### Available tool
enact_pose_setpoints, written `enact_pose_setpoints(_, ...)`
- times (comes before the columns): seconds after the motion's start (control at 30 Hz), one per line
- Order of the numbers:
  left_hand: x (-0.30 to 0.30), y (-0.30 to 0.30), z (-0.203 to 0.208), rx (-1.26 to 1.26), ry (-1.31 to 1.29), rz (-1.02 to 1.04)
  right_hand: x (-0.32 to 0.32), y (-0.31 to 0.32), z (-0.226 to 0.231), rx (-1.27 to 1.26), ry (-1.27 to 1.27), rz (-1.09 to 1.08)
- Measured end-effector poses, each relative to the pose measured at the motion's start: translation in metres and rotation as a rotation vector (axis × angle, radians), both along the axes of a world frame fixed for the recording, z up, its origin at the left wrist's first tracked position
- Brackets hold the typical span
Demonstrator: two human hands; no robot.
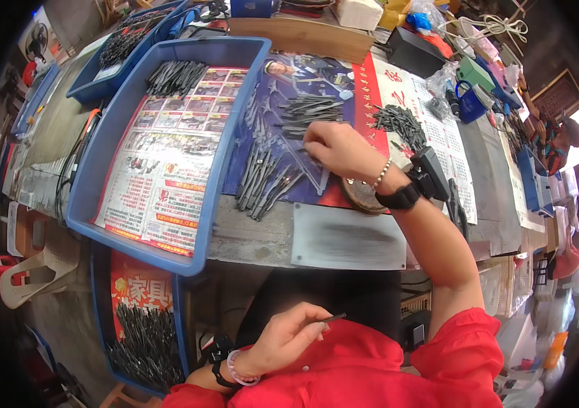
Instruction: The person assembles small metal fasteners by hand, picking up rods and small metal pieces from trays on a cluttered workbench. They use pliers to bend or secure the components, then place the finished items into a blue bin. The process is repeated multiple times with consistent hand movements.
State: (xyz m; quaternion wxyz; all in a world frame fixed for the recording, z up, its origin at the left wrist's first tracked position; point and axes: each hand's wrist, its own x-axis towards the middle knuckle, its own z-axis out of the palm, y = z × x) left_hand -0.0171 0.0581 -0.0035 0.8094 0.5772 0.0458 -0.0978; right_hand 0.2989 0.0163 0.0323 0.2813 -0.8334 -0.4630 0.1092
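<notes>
My left hand [288, 334] is in front of my red shirt, thumb and fingers pinching a thin dark metal strip [334, 317]. Across the worktable reaches my right hand [339, 147], its fingers curled down at the near edge of a pile of dark metal strips [308, 111]. Whatever those fingertips hold, if anything, is hidden. Left of that hand, more grey strips [262, 180] lie spread in loose rows on a blue poster. A darker heap of small pieces [402, 126] rests to its right. Under my right wrist is a round wooden block [361, 196], partly covered.
A blue tray [211, 197] lined with printed paper stands at left, strips heaped at its far end. Below it, a lower blue bin [102, 319] holds many strips. A whitish plate [347, 234] lies at the table's front edge. A wooden board [303, 37] stands behind.
</notes>
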Motion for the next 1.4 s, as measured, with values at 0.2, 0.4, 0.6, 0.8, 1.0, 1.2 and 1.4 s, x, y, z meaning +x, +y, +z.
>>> enact_pose_setpoints(0.2, -0.005, 0.003, -0.001, -0.077, -0.009, 0.017, 0.0, -0.017, 0.014, 0.026, 0.086, -0.086)
enact_pose_setpoints(0.4, -0.009, -0.002, 0.002, -0.167, 0.033, -0.005, -0.021, -0.098, 0.035, 0.075, 0.105, -0.187)
enact_pose_setpoints(0.6, -0.007, -0.012, 0.008, -0.204, 0.05, -0.077, -0.027, -0.179, 0.027, -0.003, -0.02, -0.404)
enact_pose_setpoints(0.8, -0.006, -0.023, 0.015, -0.192, 0.075, -0.117, -0.026, -0.215, 0.001, -0.02, -0.203, -0.448)
enact_pose_setpoints(1.0, -0.002, -0.034, 0.019, -0.196, 0.104, -0.128, -0.018, -0.212, -0.019, -0.115, -0.423, -0.367)
enact_pose_setpoints(1.2, 0.001, -0.039, 0.022, -0.154, 0.116, -0.086, -0.01, -0.203, -0.031, -0.038, -0.452, -0.383)
enact_pose_setpoints(1.4, 0.0, -0.039, 0.019, -0.203, 0.133, -0.003, -0.013, -0.207, -0.03, 0.065, -0.431, -0.389)
